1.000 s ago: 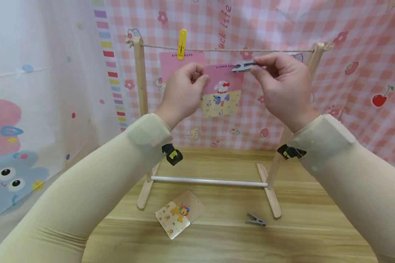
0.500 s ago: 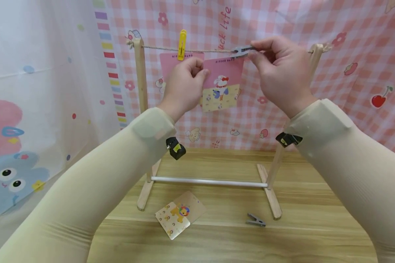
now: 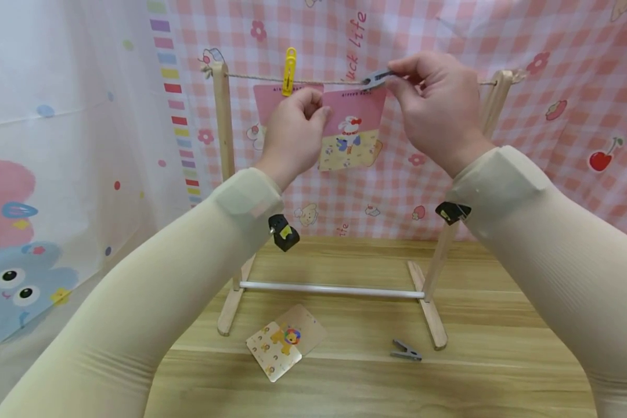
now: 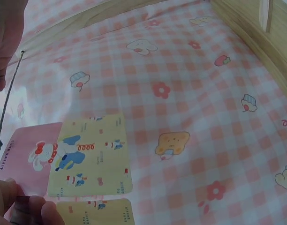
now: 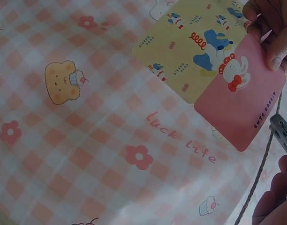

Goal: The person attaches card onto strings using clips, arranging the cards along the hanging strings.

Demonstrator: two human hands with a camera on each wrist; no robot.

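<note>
My left hand [image 3: 296, 130] pinches the left edge of a pink and yellow rabbit card [image 3: 351, 125], its top edge close under the rope [image 3: 339, 82]. In my right hand [image 3: 439, 107] a grey clothespin [image 3: 377, 79] is held between thumb and fingers, its tip at the rope and the card's top edge. The right wrist view shows the clothespin [image 5: 283, 133] beside the rope, near the printed edge of the rabbit card [image 5: 242, 93]. To the left, a yellow clothespin [image 3: 289, 72] fastens a second pink card [image 3: 269, 101] on the rope, partly hidden by my left hand.
The rope is strung between two wooden posts [image 3: 223, 128] of a stand with a white lower bar [image 3: 334, 288]. On the wooden table [image 3: 355, 377] lie overlapping lion cards [image 3: 277, 348] and another grey clothespin [image 3: 406, 350]. A checked pink cloth [image 3: 569, 145] hangs behind.
Both hands have risen, bringing the rabbit card up to the rope. My right hand has moved up and left with the grey clothespin, whose tip is now at the rope.
</note>
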